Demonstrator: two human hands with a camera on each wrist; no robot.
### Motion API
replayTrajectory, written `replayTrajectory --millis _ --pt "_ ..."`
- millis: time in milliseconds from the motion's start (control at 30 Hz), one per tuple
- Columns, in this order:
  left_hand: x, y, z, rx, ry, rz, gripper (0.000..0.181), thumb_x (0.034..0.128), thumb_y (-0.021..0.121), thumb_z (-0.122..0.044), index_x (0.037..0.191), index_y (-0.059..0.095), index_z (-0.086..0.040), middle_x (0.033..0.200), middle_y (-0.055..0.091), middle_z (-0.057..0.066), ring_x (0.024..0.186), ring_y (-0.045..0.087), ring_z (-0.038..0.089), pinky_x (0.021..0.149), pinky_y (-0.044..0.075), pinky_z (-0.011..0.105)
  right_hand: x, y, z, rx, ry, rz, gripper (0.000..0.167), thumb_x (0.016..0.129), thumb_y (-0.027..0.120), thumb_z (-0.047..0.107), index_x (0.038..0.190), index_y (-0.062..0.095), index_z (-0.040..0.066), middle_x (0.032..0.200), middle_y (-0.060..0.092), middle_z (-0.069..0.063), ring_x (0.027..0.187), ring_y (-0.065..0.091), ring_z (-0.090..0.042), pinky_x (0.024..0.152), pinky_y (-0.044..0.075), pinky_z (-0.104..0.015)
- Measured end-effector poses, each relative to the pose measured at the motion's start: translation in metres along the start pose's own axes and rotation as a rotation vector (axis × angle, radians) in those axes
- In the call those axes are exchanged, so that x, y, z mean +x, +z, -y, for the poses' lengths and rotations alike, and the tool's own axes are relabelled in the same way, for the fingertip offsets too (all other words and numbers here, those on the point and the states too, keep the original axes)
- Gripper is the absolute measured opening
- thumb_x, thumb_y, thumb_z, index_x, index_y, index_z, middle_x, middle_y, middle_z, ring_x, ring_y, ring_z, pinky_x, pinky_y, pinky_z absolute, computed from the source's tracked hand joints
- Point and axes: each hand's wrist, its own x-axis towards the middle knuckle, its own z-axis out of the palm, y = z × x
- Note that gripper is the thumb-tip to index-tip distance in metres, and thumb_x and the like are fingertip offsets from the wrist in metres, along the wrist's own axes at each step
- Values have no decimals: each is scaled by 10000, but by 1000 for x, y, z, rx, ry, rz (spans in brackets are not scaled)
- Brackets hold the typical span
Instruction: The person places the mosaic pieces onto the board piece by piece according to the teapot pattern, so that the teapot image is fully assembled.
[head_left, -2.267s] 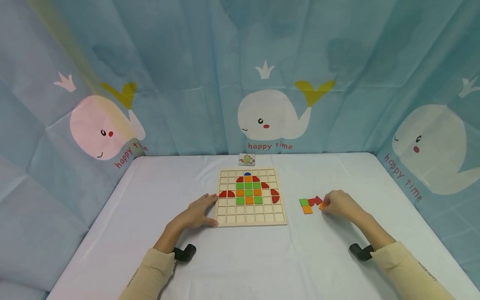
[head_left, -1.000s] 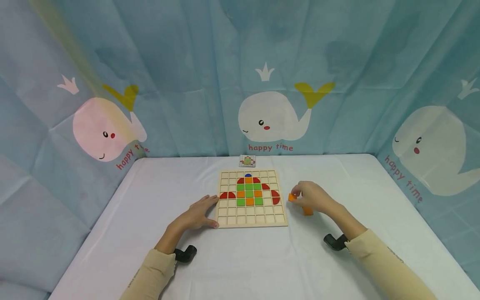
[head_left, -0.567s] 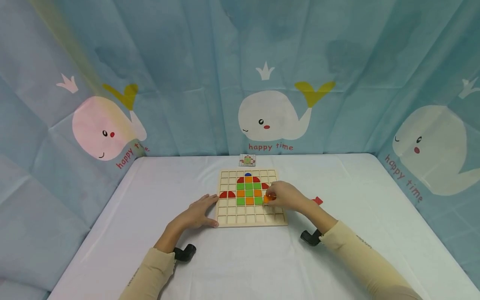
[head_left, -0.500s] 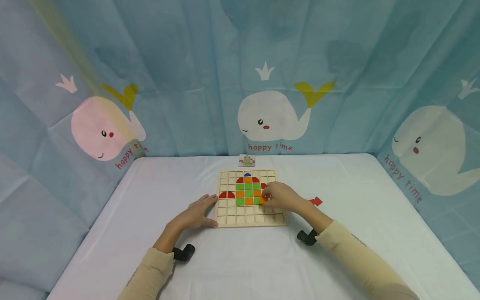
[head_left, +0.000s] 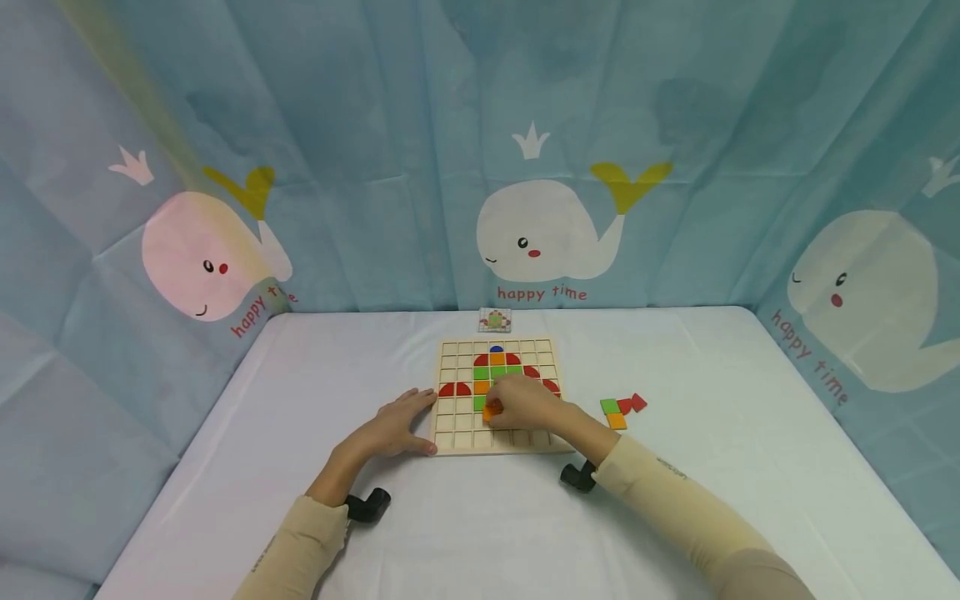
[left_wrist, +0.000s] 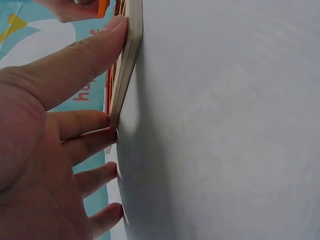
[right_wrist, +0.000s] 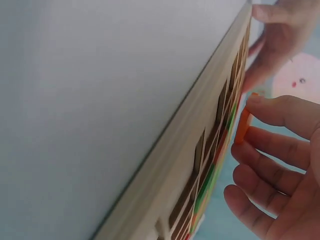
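My right hand [head_left: 522, 402] pinches an orange square tile [right_wrist: 243, 123] between thumb and fingers, just above the lower middle of a wooden grid board [head_left: 457, 442]. Spread out, my left hand [head_left: 393, 425] touches the board's left edge with thumb and fingers, as the left wrist view shows too. Set in the board are green and orange squares, red quarter-round tiles [head_left: 454, 389] and a blue half-round tile [head_left: 497, 350] at the top. The right hand hides some of the middle and right cells.
Right of the board lie several loose tiles: a green square [head_left: 609, 406], an orange square [head_left: 617, 422] and red pieces [head_left: 638, 402]. A small pattern card [head_left: 495, 320] lies behind the board. A whale-print curtain [head_left: 360, 233] hangs behind the white table [head_left: 480, 533].
My right hand picked up an orange tile from the loose pieces and carried it left over the board to its lower middle. The left hand stays at the board's edge.
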Motion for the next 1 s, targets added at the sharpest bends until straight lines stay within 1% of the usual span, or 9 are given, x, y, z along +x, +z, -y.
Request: replayTrajectory --millis 100,367,600,833,933,1000 --pt "-1 -1 -1 -2 7 -2 910 753 832 -307 1499 370 -68 1584 330 120 1497 186 379 1164 196 640 4 1 6 -17 -3 10 240 833 767 285 1007 759 120 931 672 13 806 510 -112 730 478 -231" --pt "-1 -1 -1 -6 6 2 912 753 832 -308 1500 367 -67 1586 328 120 1496 187 381 1159 197 647 10 4 15 -50 -10 38 238 831 771 265 1021 769 121 938 674 18 776 526 -88 726 506 -208" --pt "0 0 0 -3 -3 4 916 752 832 -313 1504 365 -79 1589 325 105 1499 185 369 1162 197 644 9 5 16 -38 -23 43 230 846 760 247 1030 767 109 963 677 16 806 552 -86 760 524 -217" --pt "0 0 -1 -2 -4 5 914 755 831 -311 1505 363 -78 1590 323 105 1503 177 366 1167 187 642 4 3 11 -20 -29 34 229 852 754 271 1024 768 121 933 657 24 804 543 -81 749 510 -214" --pt "-1 0 -1 -3 -8 2 915 751 834 -303 1504 365 -79 1589 326 106 1502 178 367 1166 188 642 -2 -1 6 20 -28 20 198 855 746 242 1001 768 112 912 654 14 815 550 -114 750 508 -251" --pt "-1 0 -2 -6 -11 -1 916 748 836 -296 1503 367 -78 1588 327 107 1502 178 365 1168 187 639 -8 -6 0 32 -21 6 191 859 733 221 1005 764 101 938 669 2 859 582 -139 782 525 -290"
